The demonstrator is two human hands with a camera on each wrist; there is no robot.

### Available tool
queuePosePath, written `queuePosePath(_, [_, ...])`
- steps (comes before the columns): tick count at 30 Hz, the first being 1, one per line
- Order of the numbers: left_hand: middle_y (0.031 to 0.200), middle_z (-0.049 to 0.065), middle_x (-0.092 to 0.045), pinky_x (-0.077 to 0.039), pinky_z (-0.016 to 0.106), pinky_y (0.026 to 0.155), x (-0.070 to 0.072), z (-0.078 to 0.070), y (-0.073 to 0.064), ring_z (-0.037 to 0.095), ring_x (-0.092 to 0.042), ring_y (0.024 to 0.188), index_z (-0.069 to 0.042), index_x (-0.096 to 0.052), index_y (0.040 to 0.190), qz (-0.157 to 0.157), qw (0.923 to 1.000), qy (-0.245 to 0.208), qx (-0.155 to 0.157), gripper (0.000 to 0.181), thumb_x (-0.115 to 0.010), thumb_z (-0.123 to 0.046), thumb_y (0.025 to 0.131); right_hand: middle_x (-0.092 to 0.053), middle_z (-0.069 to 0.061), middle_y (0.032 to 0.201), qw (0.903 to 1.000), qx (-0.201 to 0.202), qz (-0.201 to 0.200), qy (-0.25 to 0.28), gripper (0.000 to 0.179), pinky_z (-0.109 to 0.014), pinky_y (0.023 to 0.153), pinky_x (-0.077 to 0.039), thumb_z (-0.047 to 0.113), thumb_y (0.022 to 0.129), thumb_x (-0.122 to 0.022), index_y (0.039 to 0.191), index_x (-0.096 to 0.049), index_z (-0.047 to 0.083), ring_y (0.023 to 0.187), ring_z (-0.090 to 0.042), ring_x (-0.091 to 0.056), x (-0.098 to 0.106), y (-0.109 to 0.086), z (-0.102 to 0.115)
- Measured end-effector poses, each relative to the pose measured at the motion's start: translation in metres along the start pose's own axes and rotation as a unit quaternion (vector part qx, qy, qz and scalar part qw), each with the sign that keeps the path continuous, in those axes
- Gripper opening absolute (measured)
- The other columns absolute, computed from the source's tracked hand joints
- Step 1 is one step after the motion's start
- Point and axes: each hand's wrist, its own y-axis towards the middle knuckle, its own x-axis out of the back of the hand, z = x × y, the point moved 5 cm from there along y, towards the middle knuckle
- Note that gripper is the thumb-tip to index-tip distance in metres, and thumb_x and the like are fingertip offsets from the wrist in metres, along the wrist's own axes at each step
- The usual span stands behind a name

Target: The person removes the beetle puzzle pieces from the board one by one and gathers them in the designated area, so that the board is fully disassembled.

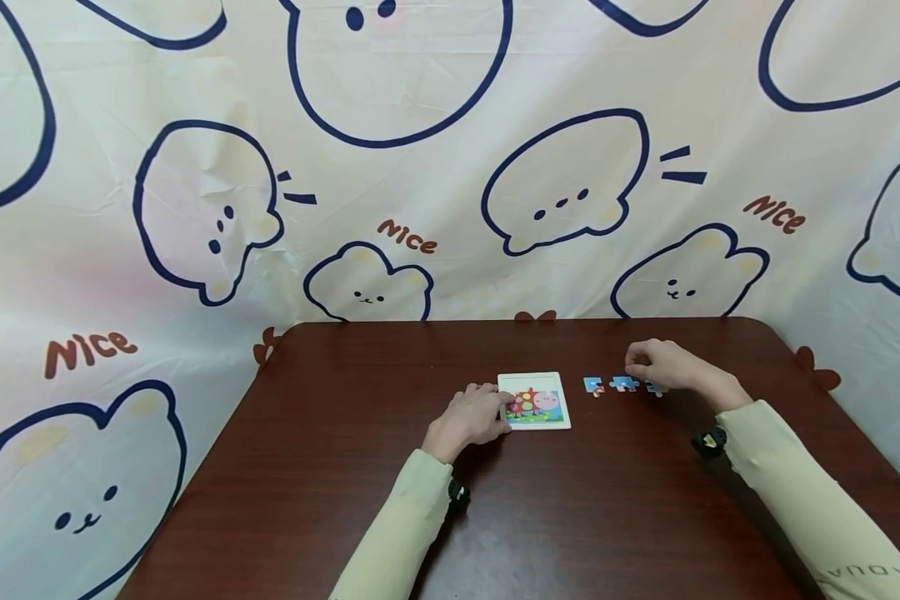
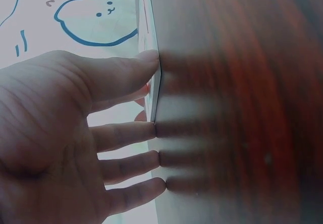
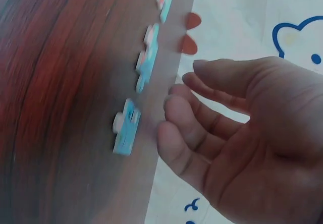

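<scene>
A white-framed puzzle board (image 1: pixel 525 380) with a colourful cartoon picture lies on the table. My left hand (image 1: pixel 468 414) rests at its left side, the thumb against the board's edge and an index fingertip over the picture. In the left wrist view the other fingers (image 2: pixel 128 164) are extended, tips down at the tabletop. To the board's right lie three blue jigsaw pieces in a row: a left one (image 1: pixel 593 385), a middle one (image 1: pixel 625 384) and a right one (image 1: pixel 653 389). My right hand (image 1: pixel 671 367) hovers over the right piece, fingers loosely bent, nothing between them.
The dark brown wooden table (image 1: pixel 330 467) ends just beyond the right hand. Behind it hangs a pale curtain (image 1: pixel 450 192) with blue-outlined cartoon animals. A black wrist camera (image 1: pixel 709 442) sits at the right sleeve, another camera (image 1: pixel 458 493) at the left.
</scene>
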Motion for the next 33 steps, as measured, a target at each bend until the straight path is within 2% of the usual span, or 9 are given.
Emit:
queuePosePath(6, [0.148,0.006,-0.048,-0.039,0.048,0.106,0.000,0.000,-0.001,0.030,-0.045,0.130,-0.023,-0.053,0.142,-0.003,1.0000,0.003,-0.002,0.053,-0.066,-0.038,0.093,-0.058,-0.010,0.073,0.9992,0.011,0.006,0.038,0.014,-0.035,0.051,-0.049,0.020,0.100,-0.057,0.101,-0.063,0.008,0.057,-0.020,-0.055,-0.008,0.007,0.015])
queuePosePath(10, [0.148,0.006,-0.048,-0.039,0.049,0.106,0.001,0.000,-0.002,0.031,-0.045,0.130,-0.023,-0.053,0.142,-0.004,1.0000,0.001,-0.003,0.052,-0.065,-0.037,0.093,-0.058,-0.009,0.071,0.9986,0.025,0.010,0.045,0.015,-0.033,0.054,-0.048,0.021,0.100,-0.057,0.101,-0.064,0.008,0.058,-0.018,-0.055,-0.016,0.013,0.025])
queuePosePath(18, [0.148,0.006,-0.048,-0.039,0.048,0.106,-0.001,0.000,-0.001,0.031,-0.045,0.131,-0.023,-0.052,0.143,-0.004,1.0000,-0.002,0.000,0.053,-0.065,-0.038,0.093,-0.061,-0.008,0.079,0.9969,0.032,0.033,0.064,0.014,-0.033,0.057,-0.051,0.022,0.099,-0.058,0.100,-0.064,0.009,0.062,-0.020,-0.058,-0.034,0.024,0.050])
queuePosePath(26, [0.147,0.005,-0.049,-0.040,0.046,0.106,-0.001,0.002,0.000,0.029,-0.046,0.129,-0.019,-0.050,0.144,-0.008,0.9999,0.008,0.001,0.058,-0.067,-0.040,0.092,-0.060,-0.008,0.079,0.9959,0.047,0.055,0.054,0.012,-0.030,0.057,-0.049,0.024,0.099,-0.059,0.100,-0.065,0.013,0.059,-0.018,-0.056,-0.046,0.040,0.076])
queuePosePath(33, [0.147,0.004,-0.049,-0.041,0.046,0.105,0.000,0.002,0.001,0.028,-0.047,0.127,-0.018,-0.051,0.143,-0.006,1.0000,0.005,0.005,0.058,-0.067,-0.041,0.092,-0.060,-0.008,0.077,0.9951,0.067,0.069,0.021,0.010,-0.030,0.051,-0.047,0.024,0.099,-0.059,0.100,-0.064,0.016,0.056,-0.020,-0.056,-0.057,0.052,0.099])
